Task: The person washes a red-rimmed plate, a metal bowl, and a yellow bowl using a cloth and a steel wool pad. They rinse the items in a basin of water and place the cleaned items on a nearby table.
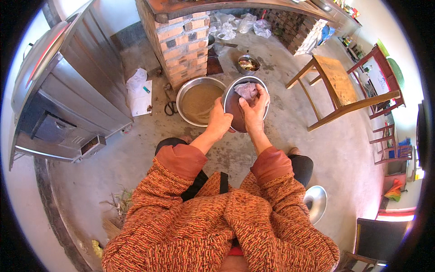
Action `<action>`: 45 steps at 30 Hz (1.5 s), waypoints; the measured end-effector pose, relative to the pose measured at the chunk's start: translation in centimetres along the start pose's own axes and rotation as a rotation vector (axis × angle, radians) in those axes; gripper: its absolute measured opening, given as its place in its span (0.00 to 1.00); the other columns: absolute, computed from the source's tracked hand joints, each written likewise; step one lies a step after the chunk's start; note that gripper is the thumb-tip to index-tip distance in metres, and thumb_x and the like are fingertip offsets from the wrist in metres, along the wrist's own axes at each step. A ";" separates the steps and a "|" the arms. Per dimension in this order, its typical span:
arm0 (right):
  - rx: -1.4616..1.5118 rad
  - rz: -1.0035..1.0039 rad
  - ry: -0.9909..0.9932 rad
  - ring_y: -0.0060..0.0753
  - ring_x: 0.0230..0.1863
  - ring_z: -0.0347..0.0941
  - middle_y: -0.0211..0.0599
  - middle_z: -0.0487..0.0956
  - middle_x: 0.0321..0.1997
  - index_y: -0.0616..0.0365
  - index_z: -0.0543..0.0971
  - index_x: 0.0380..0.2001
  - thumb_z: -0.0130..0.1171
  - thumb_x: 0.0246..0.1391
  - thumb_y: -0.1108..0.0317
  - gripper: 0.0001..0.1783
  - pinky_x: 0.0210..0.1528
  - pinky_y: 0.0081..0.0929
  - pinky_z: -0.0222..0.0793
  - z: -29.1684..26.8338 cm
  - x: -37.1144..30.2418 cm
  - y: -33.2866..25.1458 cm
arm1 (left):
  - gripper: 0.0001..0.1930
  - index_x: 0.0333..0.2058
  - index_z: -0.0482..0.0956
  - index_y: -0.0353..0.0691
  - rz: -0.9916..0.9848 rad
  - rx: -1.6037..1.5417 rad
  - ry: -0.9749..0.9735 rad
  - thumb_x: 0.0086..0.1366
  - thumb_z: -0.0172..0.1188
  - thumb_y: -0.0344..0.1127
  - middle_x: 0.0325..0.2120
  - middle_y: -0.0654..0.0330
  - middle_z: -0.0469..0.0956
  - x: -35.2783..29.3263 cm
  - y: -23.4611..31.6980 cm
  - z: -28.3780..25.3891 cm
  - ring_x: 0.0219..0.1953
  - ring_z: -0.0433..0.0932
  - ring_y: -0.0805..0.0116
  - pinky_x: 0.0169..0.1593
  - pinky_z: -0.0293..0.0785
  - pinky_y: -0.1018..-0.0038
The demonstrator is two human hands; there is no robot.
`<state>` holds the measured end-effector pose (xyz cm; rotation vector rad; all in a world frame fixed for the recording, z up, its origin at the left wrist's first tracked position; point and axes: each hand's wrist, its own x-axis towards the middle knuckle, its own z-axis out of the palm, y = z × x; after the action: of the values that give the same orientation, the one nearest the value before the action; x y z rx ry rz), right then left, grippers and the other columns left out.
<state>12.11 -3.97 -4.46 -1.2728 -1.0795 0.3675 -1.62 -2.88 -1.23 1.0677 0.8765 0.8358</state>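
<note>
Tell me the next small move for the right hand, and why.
I'd probably slide the cloth down across the bowl: the right hand holds it near the upper rim, the surface below and to its left is uncovered, and the left hand grips the bowl's left side, which should steady it.

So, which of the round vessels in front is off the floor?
The pale-rimmed bowl, tilted in the left hand while the right hand holds a cloth inside it; the wide basin of murky liquid and the small pot sit on the floor.
</note>
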 end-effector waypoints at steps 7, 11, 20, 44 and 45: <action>0.828 0.502 -0.338 0.25 0.49 0.63 0.29 0.66 0.48 0.50 0.63 0.52 0.53 0.46 0.81 0.29 0.53 0.26 0.60 2.2 -1.4 -3.3 | 0.29 0.54 0.56 0.33 0.082 0.079 -0.067 0.50 0.46 0.20 0.43 0.47 0.68 0.0 0.0 -1.3 0.38 0.76 0.53 0.22 0.81 0.63; 0.481 0.548 -0.600 0.29 0.43 0.68 0.27 0.70 0.44 0.51 0.74 0.39 0.53 0.40 0.82 0.19 0.53 0.27 0.60 -0.5 -1.8 -5.0 | 0.26 0.52 0.61 0.32 0.342 0.191 -0.134 0.50 0.45 0.20 0.40 0.47 0.71 1.5 -2.4 -2.5 0.37 0.76 0.54 0.18 0.78 0.66; -1.129 -0.743 -0.704 0.33 0.43 0.71 0.30 0.72 0.43 0.50 0.74 0.37 0.51 0.44 0.68 0.13 0.42 0.34 0.65 -4.5 0.9 -3.4 | 0.29 0.53 0.61 0.31 0.070 0.152 -0.085 0.47 0.43 0.21 0.41 0.46 0.71 -0.2 1.3 -1.5 0.31 0.77 0.55 0.20 0.78 0.68; -0.334 0.316 -0.493 0.43 0.37 0.72 0.41 0.76 0.37 0.55 0.73 0.42 0.53 0.51 0.62 0.16 0.42 0.33 0.67 -1.9 -3.1 -2.0 | 0.22 0.47 0.69 0.31 0.346 0.386 0.251 0.50 0.45 0.19 0.39 0.39 0.75 0.8 -1.6 0.0 0.44 0.73 0.44 0.49 0.68 0.60; -0.072 0.477 -0.488 0.38 0.36 0.73 0.39 0.76 0.36 0.56 0.73 0.43 0.52 0.51 0.63 0.16 0.41 0.30 0.68 -1.7 -3.1 -2.2 | 0.22 0.47 0.69 0.30 0.333 0.419 0.250 0.50 0.46 0.20 0.38 0.39 0.75 0.8 -1.4 0.0 0.44 0.73 0.44 0.50 0.68 0.61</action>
<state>11.21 -7.98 -3.74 -1.5467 -1.1885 1.0494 -1.08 -2.57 -2.68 1.5265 1.1337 1.1082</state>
